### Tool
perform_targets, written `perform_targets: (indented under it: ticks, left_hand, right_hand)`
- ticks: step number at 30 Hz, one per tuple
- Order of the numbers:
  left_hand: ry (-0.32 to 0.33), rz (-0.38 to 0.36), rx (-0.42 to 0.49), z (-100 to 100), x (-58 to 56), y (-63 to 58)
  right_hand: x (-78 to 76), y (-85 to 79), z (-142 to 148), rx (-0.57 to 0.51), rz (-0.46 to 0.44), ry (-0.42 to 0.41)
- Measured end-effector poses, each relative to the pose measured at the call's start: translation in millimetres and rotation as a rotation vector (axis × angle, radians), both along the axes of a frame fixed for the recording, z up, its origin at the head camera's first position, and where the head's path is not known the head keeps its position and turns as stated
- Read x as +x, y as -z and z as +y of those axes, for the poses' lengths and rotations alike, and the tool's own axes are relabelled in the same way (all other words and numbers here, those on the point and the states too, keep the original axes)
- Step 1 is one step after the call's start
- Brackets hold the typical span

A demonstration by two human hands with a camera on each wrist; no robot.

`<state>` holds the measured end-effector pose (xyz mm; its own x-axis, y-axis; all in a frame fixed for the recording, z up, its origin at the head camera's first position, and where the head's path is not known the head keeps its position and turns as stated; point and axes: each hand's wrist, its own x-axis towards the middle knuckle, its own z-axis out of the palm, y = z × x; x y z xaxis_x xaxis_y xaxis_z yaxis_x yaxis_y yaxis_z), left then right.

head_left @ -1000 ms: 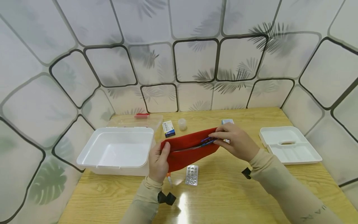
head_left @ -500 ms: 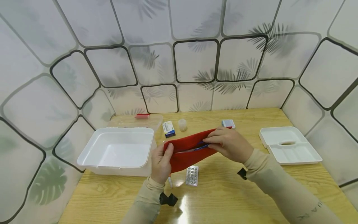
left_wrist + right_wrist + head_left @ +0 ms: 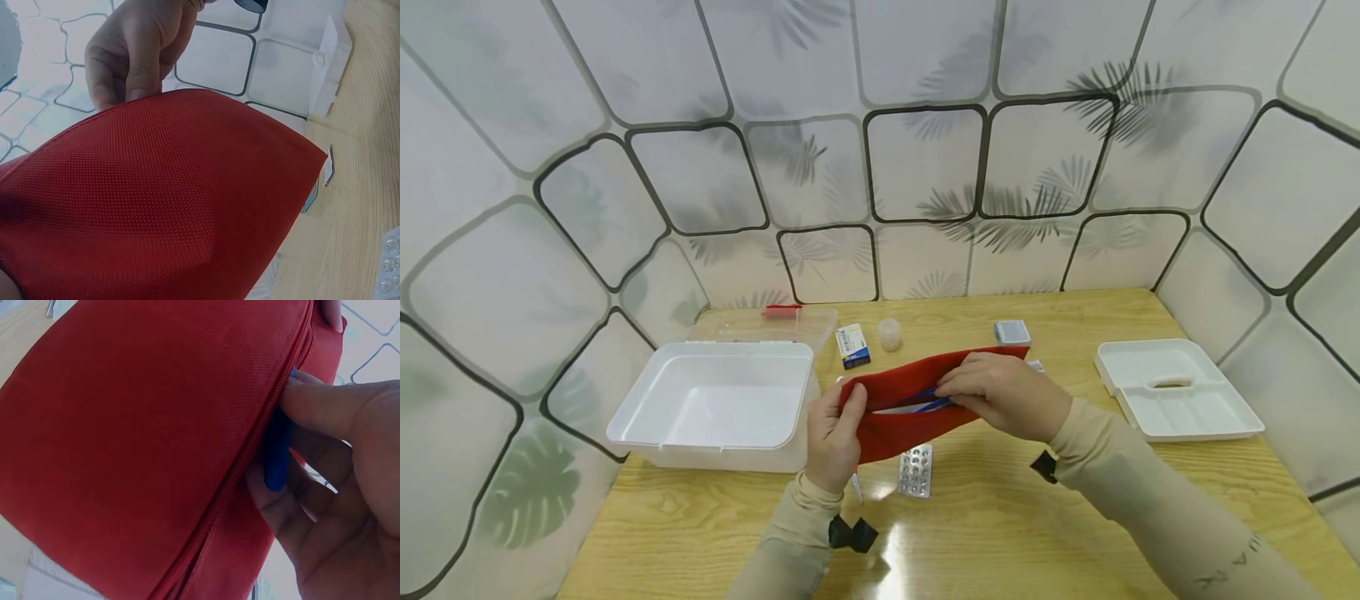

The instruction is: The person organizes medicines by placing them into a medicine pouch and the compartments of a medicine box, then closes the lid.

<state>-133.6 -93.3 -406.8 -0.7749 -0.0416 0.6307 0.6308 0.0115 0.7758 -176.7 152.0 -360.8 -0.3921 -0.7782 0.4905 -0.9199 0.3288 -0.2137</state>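
My left hand (image 3: pixel 833 433) grips the left end of a red fabric zip pouch (image 3: pixel 887 440), thumb on its front edge, holding it above the table with its mouth unzipped. At that mouth, my right hand (image 3: pixel 1003 393) pinches a slim blue object (image 3: pixel 934 404) between thumb and fingers. Up close in the right wrist view, the blue object (image 3: pixel 275 456) shows a rounded end beside the zip; the rest of it is hidden in the pouch and by the fingers, so I cannot tell its kind. In the left wrist view the pouch (image 3: pixel 144 194) covers most of the scene.
A white bin (image 3: pixel 722 457) stands left, a clear lid (image 3: pixel 737 327) behind it. Behind the pouch are a medicine box (image 3: pixel 852 343), a small clear cup (image 3: pixel 890 335) and a light-blue box (image 3: pixel 1012 333). A blister pack (image 3: pixel 916 479) lies in front; a white tray (image 3: pixel 1210 414) sits right.
My right hand has moved a little left and down along the pouch's mouth, and the blue object has shifted left with it. The left hand keeps its grip.
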Motion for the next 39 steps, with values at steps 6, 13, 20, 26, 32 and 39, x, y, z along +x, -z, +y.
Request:
perform_targets:
  ticks: [6,13,20,26,32,39]
  left_hand:
    - [0.023,-0.019,-0.002,-1,0.4,0.7]
    - [0.021,0.001,-0.019,-2,-0.3,1.8]
    - [0.024,0.021,-0.027,-2,0.2,1.6]
    - [0.015,0.028,-0.025,-3,-0.2,2.4]
    - [0.024,0.005,-0.006,-3,0.1,3.6]
    - [0.0,-0.005,0.0,-4,-1.0,4.2]
  right_hand:
    - [1.8,0.2,-4,0.054,-0.099,0.003]
    - [3.3,3.8,-10,0.084,-0.087,0.025]
    - [10.3,3.4,-16,0.129,-0.083,0.124]
    - [13.9,4.2,-19,0.069,0.008,0.185]
    - [15.0,5.3,-17,0.078,-0.005,0.193]
    - [13.3,8.7,-14,0.039,-0.015,0.18]
